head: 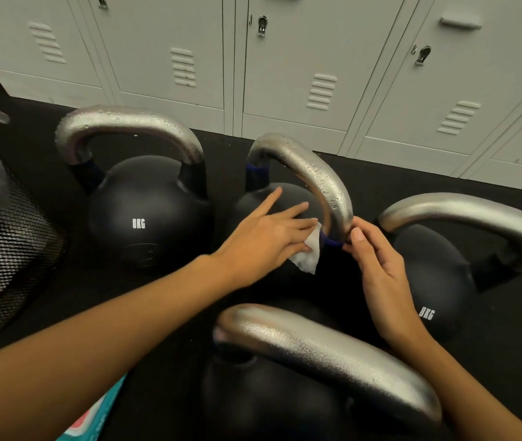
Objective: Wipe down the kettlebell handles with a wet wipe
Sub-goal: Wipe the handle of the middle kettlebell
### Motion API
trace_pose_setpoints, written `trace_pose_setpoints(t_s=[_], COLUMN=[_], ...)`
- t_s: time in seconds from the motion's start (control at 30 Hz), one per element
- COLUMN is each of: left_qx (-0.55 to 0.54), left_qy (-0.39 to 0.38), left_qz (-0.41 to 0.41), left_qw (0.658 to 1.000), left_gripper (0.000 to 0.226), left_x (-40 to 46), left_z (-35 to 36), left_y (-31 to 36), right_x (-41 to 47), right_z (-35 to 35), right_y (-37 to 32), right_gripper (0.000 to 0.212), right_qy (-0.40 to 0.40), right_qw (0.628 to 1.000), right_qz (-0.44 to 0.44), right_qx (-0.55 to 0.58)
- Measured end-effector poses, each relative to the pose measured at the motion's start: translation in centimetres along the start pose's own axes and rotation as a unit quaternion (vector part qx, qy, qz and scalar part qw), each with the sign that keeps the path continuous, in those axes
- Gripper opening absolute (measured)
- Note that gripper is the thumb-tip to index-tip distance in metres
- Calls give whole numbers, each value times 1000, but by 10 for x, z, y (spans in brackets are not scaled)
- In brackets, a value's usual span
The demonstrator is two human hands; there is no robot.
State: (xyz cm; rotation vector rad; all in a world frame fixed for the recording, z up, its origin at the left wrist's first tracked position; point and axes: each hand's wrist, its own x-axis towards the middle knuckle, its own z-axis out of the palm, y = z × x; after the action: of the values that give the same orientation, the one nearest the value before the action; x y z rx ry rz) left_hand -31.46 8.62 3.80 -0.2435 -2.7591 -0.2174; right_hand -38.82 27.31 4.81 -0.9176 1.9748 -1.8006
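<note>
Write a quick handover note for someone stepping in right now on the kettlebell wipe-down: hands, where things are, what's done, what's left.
Left hand: holds the wet wipe against the near leg of the middle kettlebell's handle.
Right hand: fingers pinch that same leg at its blue band.
Four kettlebells on the black floor by the lockers. The middle handle and the left kettlebell's handle carry droplets; the right handle and nearest handle show none.
Done: cannot tell which handles are finished.
Left: finish the middle handle, then check the others. Wipes pack bottom left, mesh bin at left.
</note>
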Motion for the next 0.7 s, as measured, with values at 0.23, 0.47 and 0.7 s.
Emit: trace_pose_setpoints(t_s=[0.23,0.47,0.7], left_qx=[38,-199,-428], left_qy=[82,29,32], left_qz=[3,-149,-213], left_qw=[996,968,878], left_gripper=[32,14,25], left_x=[-8,2,19], left_z=[1,-4,-23], left_y=[11,22,20], right_x=[-1,-1,0], right_z=[-1,-1,-2], right_y=[0,-2,-3], right_gripper=[30,27,27], right_qy=[-1,-7,-7], right_qw=[1000,1000,1000], right_qz=[8,20,16], right_qx=[-7,-5,4])
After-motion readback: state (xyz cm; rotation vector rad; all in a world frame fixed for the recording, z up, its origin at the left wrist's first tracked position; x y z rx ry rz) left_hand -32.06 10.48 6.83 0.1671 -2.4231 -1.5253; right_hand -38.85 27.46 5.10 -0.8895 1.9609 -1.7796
